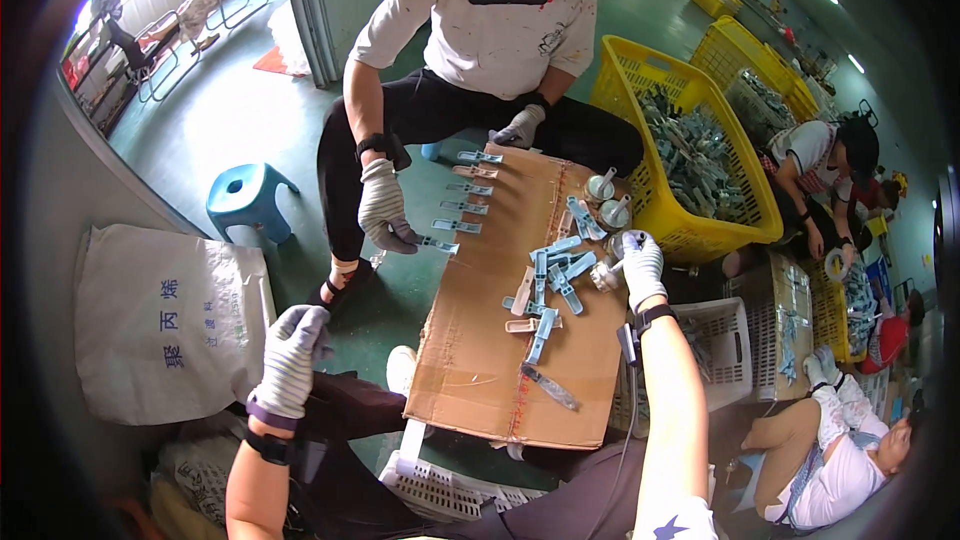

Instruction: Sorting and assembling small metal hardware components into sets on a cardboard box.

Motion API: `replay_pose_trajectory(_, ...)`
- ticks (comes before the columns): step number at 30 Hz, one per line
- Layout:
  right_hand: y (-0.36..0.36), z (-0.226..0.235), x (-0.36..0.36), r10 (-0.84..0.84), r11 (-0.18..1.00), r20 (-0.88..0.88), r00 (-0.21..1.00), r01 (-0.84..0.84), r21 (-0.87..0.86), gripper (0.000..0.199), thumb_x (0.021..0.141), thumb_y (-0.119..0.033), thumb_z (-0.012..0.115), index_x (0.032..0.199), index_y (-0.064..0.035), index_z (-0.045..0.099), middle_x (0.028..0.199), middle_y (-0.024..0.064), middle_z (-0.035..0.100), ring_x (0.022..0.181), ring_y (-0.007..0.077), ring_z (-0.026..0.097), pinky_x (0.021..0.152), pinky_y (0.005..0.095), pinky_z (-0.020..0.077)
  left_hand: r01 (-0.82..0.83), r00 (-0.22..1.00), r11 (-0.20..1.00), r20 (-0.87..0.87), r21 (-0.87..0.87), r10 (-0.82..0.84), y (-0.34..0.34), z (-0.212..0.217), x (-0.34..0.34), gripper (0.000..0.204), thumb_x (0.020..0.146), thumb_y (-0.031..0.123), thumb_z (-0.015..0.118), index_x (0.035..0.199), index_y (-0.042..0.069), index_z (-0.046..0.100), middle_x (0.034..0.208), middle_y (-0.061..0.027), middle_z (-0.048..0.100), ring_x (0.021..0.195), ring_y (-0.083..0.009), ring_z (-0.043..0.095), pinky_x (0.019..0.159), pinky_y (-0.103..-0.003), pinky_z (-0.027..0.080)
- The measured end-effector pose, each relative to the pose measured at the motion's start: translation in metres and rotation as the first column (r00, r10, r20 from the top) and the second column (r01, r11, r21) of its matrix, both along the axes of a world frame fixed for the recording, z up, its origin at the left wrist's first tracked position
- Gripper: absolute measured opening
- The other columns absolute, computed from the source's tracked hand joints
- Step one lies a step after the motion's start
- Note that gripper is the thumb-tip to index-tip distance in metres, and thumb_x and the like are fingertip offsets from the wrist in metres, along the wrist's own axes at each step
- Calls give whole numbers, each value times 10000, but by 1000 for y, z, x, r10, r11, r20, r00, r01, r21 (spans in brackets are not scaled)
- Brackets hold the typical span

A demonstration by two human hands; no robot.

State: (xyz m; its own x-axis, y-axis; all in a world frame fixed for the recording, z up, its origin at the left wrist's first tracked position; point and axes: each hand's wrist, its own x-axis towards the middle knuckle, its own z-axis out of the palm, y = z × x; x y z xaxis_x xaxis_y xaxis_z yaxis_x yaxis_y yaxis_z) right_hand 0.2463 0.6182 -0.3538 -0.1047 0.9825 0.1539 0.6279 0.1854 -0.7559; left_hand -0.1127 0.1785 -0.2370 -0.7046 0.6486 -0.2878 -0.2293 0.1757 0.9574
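Head view: blue clips point(541, 278) are lying in a loose, overlapping heap on the right half of the cardboard tabletop point(470, 330), with a few tan clips point(524, 290) mixed in; more are jutting in a row point(464, 207) along its left edge. The left hand point(290, 355), gloved, is hanging well apart from the heap, its fingers curling inward; cannot tell whether anything is sitting in them. The right hand point(643, 268), also gloved, is reaching just beside a small jar point(604, 277) at the tabletop's right side; its fingers are bunching close together, and whether they are gripping something is not clear. A co-worker's hand point(384, 208) is pinching a clip point(438, 244) at the left edge. Judging by looks, the clips are hard plastic, light and stiff, perhaps a little slick under knit gloves, not easily broken by a gentle pinch. Crossed pieces are likely to snag, so an outer clip is offering the better hold: thumb and forefinger across its long sides, near mid-length.
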Motion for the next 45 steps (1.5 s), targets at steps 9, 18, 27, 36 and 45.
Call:
replay_pose_trajectory(9,10,4,-7,49,990,47,998,-42,-135,378,897,-286,683,1161,-24,617,992,178,706,888,325,674,808,398,519,121,990,990,-59,-77,-126,-16,-38,-4,522,885,173,714,1350,32,522,983,52,512,873,-45,454,785,-196,378)
replay_pose_trajectory(18,-29,26,6,91,994,232,969,-75,-77,535,886,-262,680,1347,-71,486,928,162,658,807,299,636,736,404,520,162,972,987,175,-21,-156,-34,-54,22,554,870,182,730,1359,29,519,1220,-32,558,1092,-123,503,979,-266,392)
replay_pose_trajectory(27,-86,56,38,91,995,225,970,-95,7,781,807,-295,772,1423,-10,386,1220,224,616,1087,342,617,915,421,500,311,908,950,306,-28,-288,-59,-73,82,725,882,228,722,1455,-24,354,1281,-132,565,1162,-188,538,1011,-299,414)
replay_pose_trajectory(36,-198,71,116,675,702,327,662,-437,-563,537,901,-358,663,1261,29,567,1168,155,665,1021,244,639,886,346,510,378,916,915,200,-142,-347,-64,-102,98,732,871,218,733,1445,-44,362,1295,-125,564,1179,-190,529,1008,-300,423)
replay_pose_trajectory(45,-179,57,192,220,752,-105,970,-237,-615,328,911,-304,650,1036,-1,649,861,75,665,757,177,595,676,330,482,562,775,812,444,-157,-450,-69,-111,99,627,878,149,689,1401,-2,377,1363,-111,513,1204,-218,526,980,-340,462)
